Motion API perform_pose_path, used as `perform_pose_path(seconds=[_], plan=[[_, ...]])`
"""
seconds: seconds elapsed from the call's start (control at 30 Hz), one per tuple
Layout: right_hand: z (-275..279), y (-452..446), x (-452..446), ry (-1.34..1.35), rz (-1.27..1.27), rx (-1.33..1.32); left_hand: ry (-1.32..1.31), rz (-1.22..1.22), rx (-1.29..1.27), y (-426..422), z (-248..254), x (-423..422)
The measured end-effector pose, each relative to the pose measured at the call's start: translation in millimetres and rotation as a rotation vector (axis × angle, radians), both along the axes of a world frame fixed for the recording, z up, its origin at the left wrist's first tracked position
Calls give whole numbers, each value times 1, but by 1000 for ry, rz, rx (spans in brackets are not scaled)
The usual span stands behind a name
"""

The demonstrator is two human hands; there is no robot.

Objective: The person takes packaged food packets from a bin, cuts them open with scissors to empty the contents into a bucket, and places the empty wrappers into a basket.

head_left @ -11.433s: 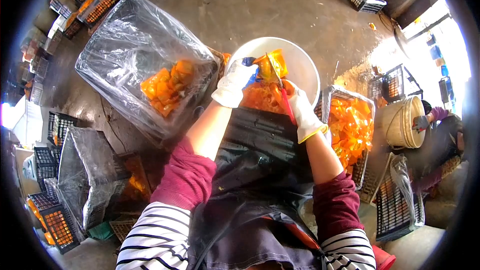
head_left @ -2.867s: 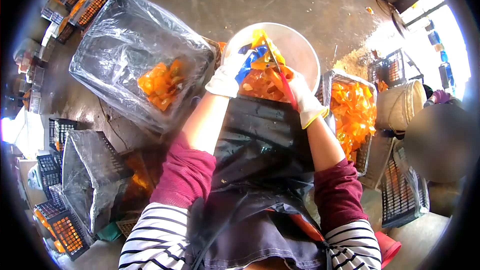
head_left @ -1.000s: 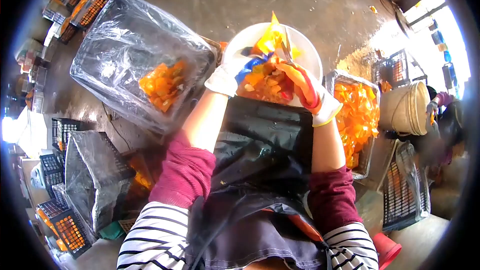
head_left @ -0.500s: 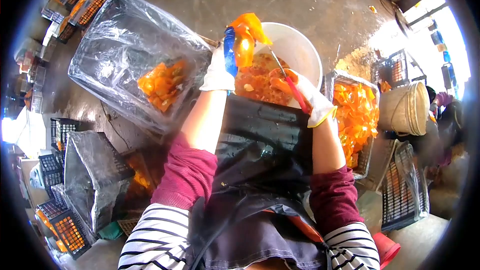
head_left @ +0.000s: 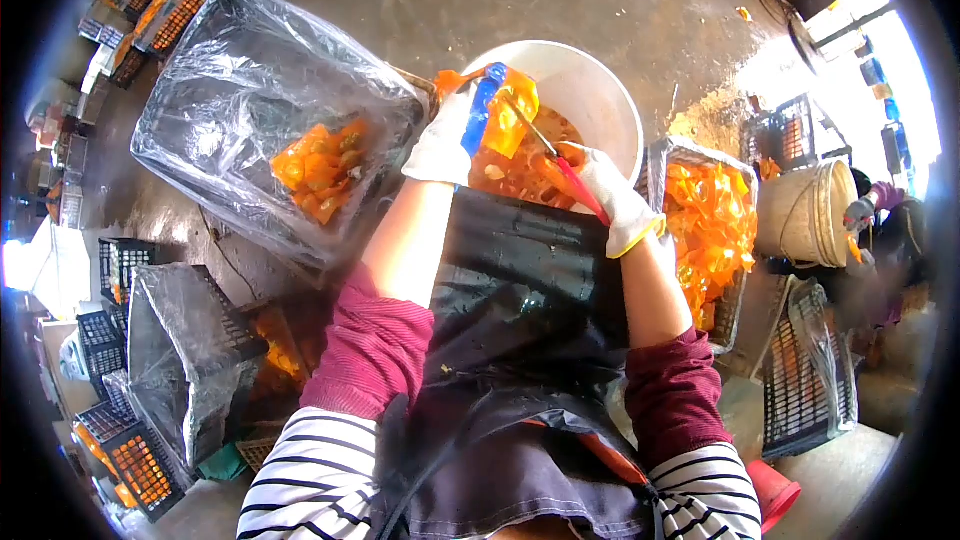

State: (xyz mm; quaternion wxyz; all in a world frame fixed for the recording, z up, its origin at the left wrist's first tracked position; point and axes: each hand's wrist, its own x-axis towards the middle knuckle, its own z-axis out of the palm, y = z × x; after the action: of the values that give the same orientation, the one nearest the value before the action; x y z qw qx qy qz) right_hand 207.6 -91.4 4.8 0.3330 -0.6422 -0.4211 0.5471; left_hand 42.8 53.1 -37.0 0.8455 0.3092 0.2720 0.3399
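My left hand, in a white glove with blue wrapping at the fingers, is closed on a glossy orange peel-like piece. In my right hand, also gloved, is a red-handled knife with a narrow metal blade. Its blade reaches up to the orange piece; whether it cuts in is hard to tell. Both hands are above a white bucket holding orange scraps and liquid. A black apron covers my lap, against the bucket's near side.
To the left stands a crate lined with clear plastic, holding several orange pieces. A crate of orange pieces is at the right, beside a beige bucket. Another person's hand shows at far right. More crates surround me.
The orange piece and my left hand have turned and shifted slightly right. The knife blade has swung left, and my right hand has moved slightly down.
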Motion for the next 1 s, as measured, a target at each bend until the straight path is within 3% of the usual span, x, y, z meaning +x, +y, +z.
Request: perform_pose_path(seconds=[0.07,0.1,0.2,0.4,0.53,0.63,0.7,0.8,0.93,1.0], plan=[[18,0,-5,17,-72,-97,-114,-30,-138,0,16,-1],[25,0,-7,25,-108,-146,-41,-32,-74,-3,19,-1],[-8,3,0,17,-207,55,132,-61,119,-4,16,-2],[-34,6,-4,-44,-142,314,202,-99,123,-5,3,-1],[-45,11,0,97,-180,172,261,-45,83,-7,0,5],[-25,12,-4,175,-233,107,264,73,212,-8,5,4],[-32,13,-2,274,-266,86,305,10,523,2,-5,3],[-26,11,-5,151,-219,159,272,4,619,3,-9,4],[-35,4,0,-250,-204,191,351,28,151,-16,17,5],[-23,4,-5,-390,-181,168,276,20,175,-14,11,3]])
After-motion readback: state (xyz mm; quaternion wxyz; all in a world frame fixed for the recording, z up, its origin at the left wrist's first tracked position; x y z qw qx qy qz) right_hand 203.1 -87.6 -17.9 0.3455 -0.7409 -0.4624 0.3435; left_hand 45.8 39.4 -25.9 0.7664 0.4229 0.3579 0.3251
